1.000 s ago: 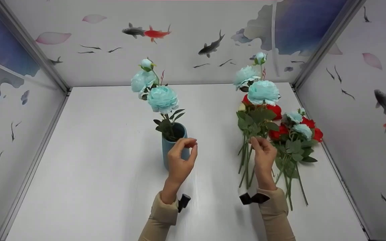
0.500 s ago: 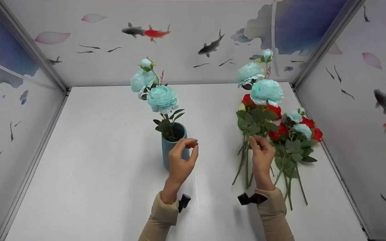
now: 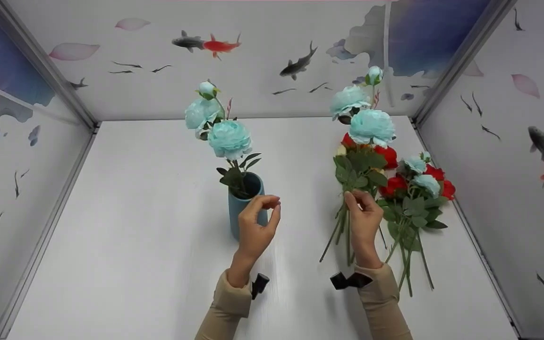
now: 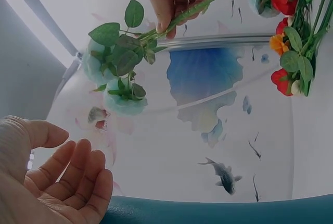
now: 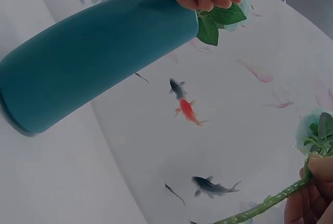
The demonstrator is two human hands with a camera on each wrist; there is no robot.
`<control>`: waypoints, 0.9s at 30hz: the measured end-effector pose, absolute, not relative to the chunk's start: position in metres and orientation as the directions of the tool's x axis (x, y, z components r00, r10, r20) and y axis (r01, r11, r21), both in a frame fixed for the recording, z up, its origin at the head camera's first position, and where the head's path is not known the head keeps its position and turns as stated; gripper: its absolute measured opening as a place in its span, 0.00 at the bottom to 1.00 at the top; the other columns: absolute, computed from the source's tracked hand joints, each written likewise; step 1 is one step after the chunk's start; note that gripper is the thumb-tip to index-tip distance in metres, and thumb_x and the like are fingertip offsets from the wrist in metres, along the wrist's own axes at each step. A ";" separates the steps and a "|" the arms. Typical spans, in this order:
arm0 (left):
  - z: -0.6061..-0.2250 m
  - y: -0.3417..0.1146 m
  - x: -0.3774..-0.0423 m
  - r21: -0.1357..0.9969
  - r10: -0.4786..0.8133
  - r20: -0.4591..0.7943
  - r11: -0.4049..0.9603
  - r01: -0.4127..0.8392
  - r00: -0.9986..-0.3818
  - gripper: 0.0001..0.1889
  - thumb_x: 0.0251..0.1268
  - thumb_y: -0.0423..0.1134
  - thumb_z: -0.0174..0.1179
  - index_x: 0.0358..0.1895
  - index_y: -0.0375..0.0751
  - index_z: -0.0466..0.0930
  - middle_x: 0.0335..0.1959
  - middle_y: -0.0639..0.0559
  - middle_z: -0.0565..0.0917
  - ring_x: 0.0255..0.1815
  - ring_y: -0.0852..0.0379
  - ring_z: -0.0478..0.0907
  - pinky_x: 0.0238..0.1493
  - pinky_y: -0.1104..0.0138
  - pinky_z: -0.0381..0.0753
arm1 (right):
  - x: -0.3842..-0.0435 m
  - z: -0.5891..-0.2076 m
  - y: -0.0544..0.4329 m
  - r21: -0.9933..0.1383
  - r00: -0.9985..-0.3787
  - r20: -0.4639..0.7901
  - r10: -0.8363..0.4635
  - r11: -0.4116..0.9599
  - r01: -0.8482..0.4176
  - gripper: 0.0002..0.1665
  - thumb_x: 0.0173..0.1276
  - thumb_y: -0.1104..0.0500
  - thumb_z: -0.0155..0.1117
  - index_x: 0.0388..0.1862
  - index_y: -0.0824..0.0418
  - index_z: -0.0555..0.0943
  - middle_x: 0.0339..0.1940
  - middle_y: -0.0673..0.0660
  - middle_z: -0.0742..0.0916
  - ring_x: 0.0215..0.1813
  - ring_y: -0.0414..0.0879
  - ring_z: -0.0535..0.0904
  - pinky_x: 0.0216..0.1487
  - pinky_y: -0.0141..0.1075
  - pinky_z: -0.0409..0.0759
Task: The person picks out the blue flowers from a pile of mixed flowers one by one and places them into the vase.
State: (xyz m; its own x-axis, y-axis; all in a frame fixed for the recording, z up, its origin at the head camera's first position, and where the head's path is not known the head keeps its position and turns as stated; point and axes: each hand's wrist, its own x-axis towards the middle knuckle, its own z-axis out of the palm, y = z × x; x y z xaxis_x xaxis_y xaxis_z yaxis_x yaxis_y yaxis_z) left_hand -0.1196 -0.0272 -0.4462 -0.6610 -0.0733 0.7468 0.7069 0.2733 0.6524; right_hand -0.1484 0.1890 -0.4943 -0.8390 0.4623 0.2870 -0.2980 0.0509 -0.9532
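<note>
My right hand point(image 3: 365, 224) pinches the green stem point(image 5: 265, 206) of a light blue artificial flower spray point(image 3: 372, 126) between thumb and fingers. The spray has two full blooms and a bud, and its stem slants down to the left. My left hand point(image 3: 255, 231) is beside the right side of a blue vase point(image 3: 237, 219), fingers loosely bent with nothing between them. Whether it touches the vase is unclear. A similar light blue spray point(image 3: 229, 139) stands in the vase, leaning left, its lower stem hidden inside.
Red flowers point(image 3: 385, 157) with leafy stems lie on the white table point(image 3: 135, 226) beneath the held spray. Another bunch of red and light blue flowers point(image 3: 426, 184) lies at the right edge. Printed walls point(image 3: 253, 89) enclose the table at the back and sides.
My right hand has shifted slightly left with the flower spray, and the stem's lower end has swung left. The left hand and vase have stayed in place.
</note>
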 end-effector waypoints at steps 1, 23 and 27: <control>-0.446 -0.027 -0.119 0.653 -0.073 0.746 0.274 0.706 -0.662 0.11 0.46 0.14 0.60 0.34 0.28 0.79 0.29 0.40 0.81 0.31 0.49 0.79 0.35 0.63 0.79 | -0.148 -0.493 0.188 -0.952 -0.839 0.289 0.462 0.051 -0.301 0.11 0.63 0.66 0.63 0.35 0.76 0.79 0.24 0.50 0.80 0.29 0.41 0.73 0.31 0.29 0.73; -0.447 -0.021 -0.119 0.673 -0.042 0.729 0.229 0.703 -0.683 0.11 0.46 0.14 0.61 0.35 0.27 0.78 0.30 0.39 0.81 0.31 0.48 0.78 0.35 0.61 0.79 | -0.137 -0.458 0.160 -0.906 -0.832 0.394 0.391 0.015 -0.422 0.05 0.60 0.77 0.58 0.32 0.83 0.75 0.25 0.51 0.81 0.27 0.40 0.75 0.30 0.27 0.75; -0.448 -0.020 -0.119 0.664 -0.036 0.736 0.229 0.711 -0.676 0.12 0.46 0.14 0.61 0.35 0.27 0.79 0.30 0.39 0.81 0.31 0.48 0.79 0.35 0.61 0.79 | -0.134 -0.452 0.156 -0.911 -0.841 0.388 0.376 0.022 -0.411 0.05 0.62 0.74 0.60 0.31 0.79 0.77 0.24 0.52 0.80 0.26 0.42 0.75 0.30 0.28 0.75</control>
